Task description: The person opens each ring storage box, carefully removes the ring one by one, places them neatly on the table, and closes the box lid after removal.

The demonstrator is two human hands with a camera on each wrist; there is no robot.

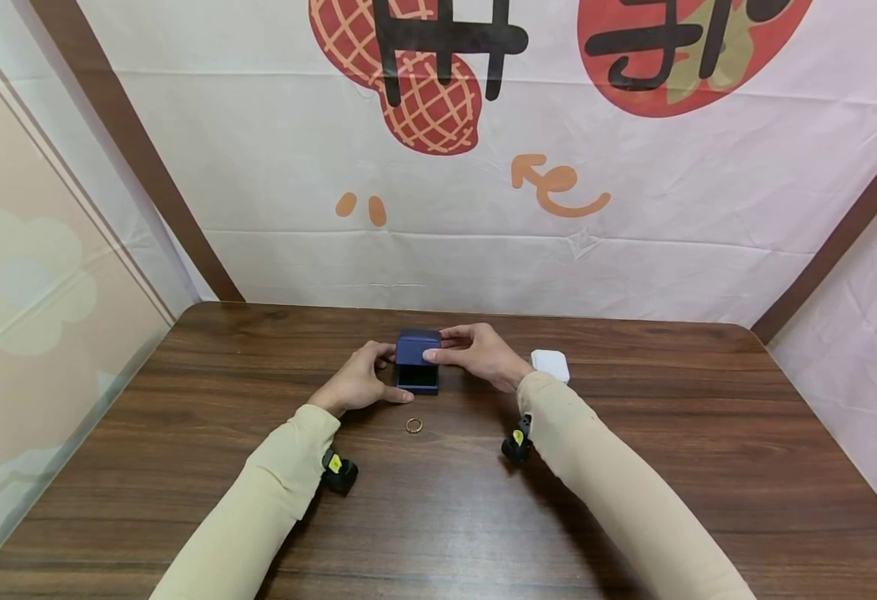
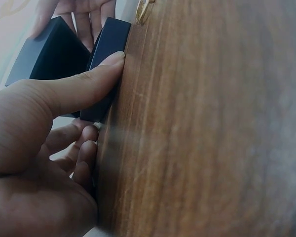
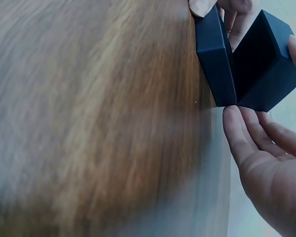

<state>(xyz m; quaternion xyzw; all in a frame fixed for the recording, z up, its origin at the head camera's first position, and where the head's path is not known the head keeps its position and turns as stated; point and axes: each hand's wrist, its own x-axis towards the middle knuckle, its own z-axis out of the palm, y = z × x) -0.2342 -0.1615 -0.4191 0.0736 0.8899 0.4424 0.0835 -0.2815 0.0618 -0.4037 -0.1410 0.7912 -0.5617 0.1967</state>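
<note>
A small dark blue ring box [image 1: 418,388] stands at the back middle of the table, its hinged lid [image 1: 412,340] partly raised over a black inside. My left hand [image 1: 359,380] holds the lower part from the left; in the left wrist view its thumb [image 2: 96,81] lies across the front edge. From the right, my right hand [image 1: 483,357] grips the lid, the thumb in front and the fingers at the side and back. A gold ring [image 1: 413,426] lies on the wood just in front of the box, apart from both hands.
A small white square item [image 1: 551,365] lies right of the box, beside the right wrist. Dark wood covers the tabletop [image 1: 438,517]. A printed cloth wall [image 1: 483,267] rises behind the back edge, and more cloth hangs at both sides.
</note>
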